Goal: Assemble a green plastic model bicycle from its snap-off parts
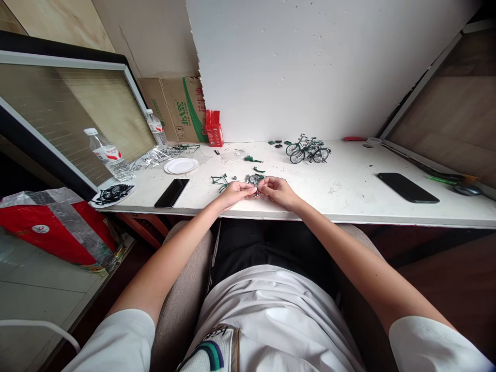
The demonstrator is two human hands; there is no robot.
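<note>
Both my hands meet at the near edge of the white table. My left hand and my right hand are closed in pinches on a small green and metal model bicycle part held between them. A green bicycle frame piece lies just left of my left hand. More green parts lie farther back. Several finished green model bicycles stand at the back of the table.
A black phone lies left of my hands, another black phone far right. A white plate, a plate of black parts, two water bottles, a red box, a cardboard box and plastic bags sit at left.
</note>
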